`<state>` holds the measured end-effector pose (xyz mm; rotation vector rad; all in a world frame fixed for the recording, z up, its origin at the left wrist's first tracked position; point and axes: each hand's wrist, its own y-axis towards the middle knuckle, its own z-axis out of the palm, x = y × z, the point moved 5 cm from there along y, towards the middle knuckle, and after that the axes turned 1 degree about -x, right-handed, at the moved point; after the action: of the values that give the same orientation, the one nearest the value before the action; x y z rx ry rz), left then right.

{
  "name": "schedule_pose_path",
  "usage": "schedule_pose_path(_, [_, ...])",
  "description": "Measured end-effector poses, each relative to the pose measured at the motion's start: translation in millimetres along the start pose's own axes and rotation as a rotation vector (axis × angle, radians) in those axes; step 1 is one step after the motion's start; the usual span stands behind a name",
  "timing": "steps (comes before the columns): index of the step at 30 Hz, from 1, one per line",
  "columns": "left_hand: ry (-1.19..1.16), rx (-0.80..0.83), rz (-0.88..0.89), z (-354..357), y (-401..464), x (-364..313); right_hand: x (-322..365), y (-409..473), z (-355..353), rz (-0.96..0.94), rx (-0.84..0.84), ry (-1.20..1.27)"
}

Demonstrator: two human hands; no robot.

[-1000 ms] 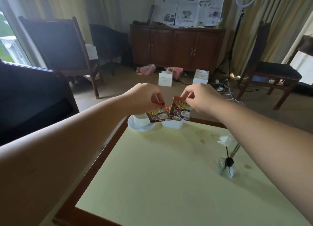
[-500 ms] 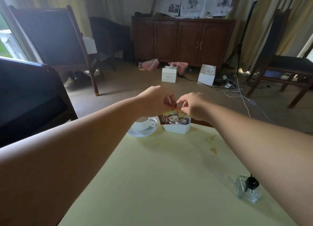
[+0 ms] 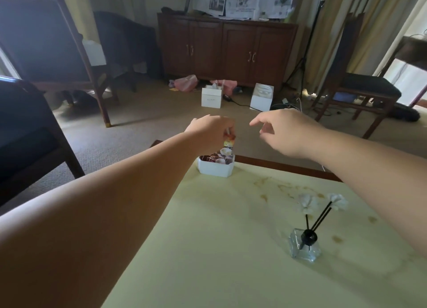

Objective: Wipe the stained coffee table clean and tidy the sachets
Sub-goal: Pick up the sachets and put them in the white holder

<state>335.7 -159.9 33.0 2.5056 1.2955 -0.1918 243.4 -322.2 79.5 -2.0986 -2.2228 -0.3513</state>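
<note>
A small white dish (image 3: pixel 216 169) stands at the far edge of the pale yellow coffee table (image 3: pixel 208 250). Coffee sachets (image 3: pixel 225 151) stick up out of it. My left hand (image 3: pixel 213 130) pinches the top of one upright sachet above the dish. To its right, my right hand (image 3: pixel 284 132) hovers above the table's far edge with fingers spread and nothing in it. Brown stains (image 3: pixel 277 188) mark the tabletop right of the dish, and smaller spots (image 3: pixel 337 238) lie further right.
A glass reed diffuser (image 3: pixel 305 247) with white flowers (image 3: pixel 308 201) stands at the right of the table. Dark chairs (image 3: pixel 46 42) are to the left, another chair (image 3: pixel 365 90) to the right. White boxes (image 3: pixel 211 97) and cables lie on the carpet before a wooden cabinet (image 3: pixel 228 49).
My right hand has let go of its sachet and moved up and to the right, fingers spread. My left hand still pinches a sachet over the dish. The view has shifted; the cup is out of sight.
</note>
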Motion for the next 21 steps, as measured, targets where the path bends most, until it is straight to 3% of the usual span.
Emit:
schedule_pose_path(8, [0.121,0.042,-0.084,15,-17,12,3,-28,-12,0.016,-0.004,0.014])
schedule_pose_path(13, [0.058,-0.125,-0.062,-6,-57,-10,5,-59,-32,0.049,-0.056,0.074])
schedule_pose_path(17, [-0.114,-0.259,-0.061,-13,-124,-39,-5,-117,-62,0.105,-0.355,0.210])
schedule_pose_path(21, [-0.199,-0.247,-0.101,11,-212,-69,-29,-221,-83,0.204,-0.701,0.287])
